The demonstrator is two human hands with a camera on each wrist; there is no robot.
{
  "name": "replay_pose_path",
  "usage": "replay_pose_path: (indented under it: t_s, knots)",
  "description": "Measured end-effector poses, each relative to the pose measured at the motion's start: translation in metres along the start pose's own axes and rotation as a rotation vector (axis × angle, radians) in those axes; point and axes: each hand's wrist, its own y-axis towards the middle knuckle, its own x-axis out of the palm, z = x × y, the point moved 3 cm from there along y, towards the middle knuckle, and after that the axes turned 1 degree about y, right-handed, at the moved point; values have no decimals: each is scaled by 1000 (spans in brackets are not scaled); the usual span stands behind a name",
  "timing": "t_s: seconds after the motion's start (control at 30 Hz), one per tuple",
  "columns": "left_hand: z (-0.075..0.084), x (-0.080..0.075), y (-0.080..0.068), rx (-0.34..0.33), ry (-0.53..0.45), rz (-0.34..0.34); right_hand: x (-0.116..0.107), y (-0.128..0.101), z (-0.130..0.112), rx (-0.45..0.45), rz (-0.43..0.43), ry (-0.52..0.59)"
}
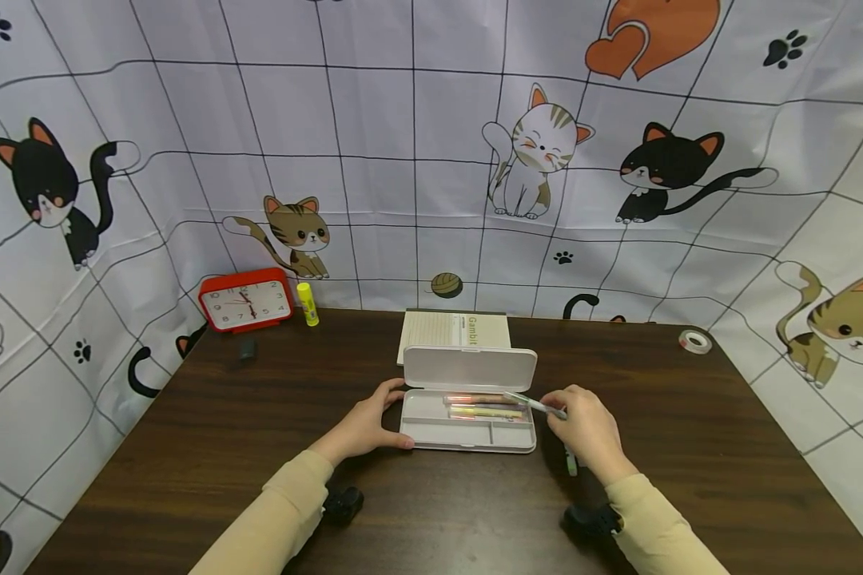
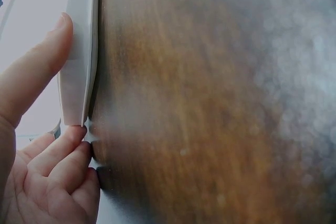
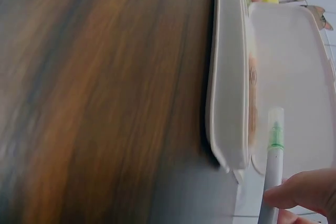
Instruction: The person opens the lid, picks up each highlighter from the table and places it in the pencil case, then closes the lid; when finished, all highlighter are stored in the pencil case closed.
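While the dark wooden table (image 1: pixel 208 447) spreads out under everything, the action sits at its middle: a white pencil case (image 1: pixel 467 431) lying open, lid standing up on the far side, with a notebook (image 1: pixel 455 329) just behind it. Over on the far left, a red clock (image 1: pixel 246 300) and a yellow glue stick (image 1: pixel 307 303); far right, a roll of tape (image 1: pixel 694 342), well apart from the work.

Left hand (image 1: pixel 368 425) clasps the case's left end, thumb on the near wall and fingers curled round the far corner, good bracing. Right hand (image 1: pixel 588 428) pinches a green highlighter (image 1: pixel 535 405) by its rear end, tip angled out over the tray's right side, above two pens (image 1: pixel 483 406) already lying lengthwise inside.

To land this well, I'd say: level the highlighter parallel to those pens, lower it beside them, and let go only once it rests flat. Keep that left hand firm so the light case doesn't skate.
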Motion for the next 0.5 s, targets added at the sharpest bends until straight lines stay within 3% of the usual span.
replay_pose_path:
  t_s: [0.5]
  knots:
    - [0, 0, 0, -1, 3, 4, 16, 1, -35, -109, 36, -5]
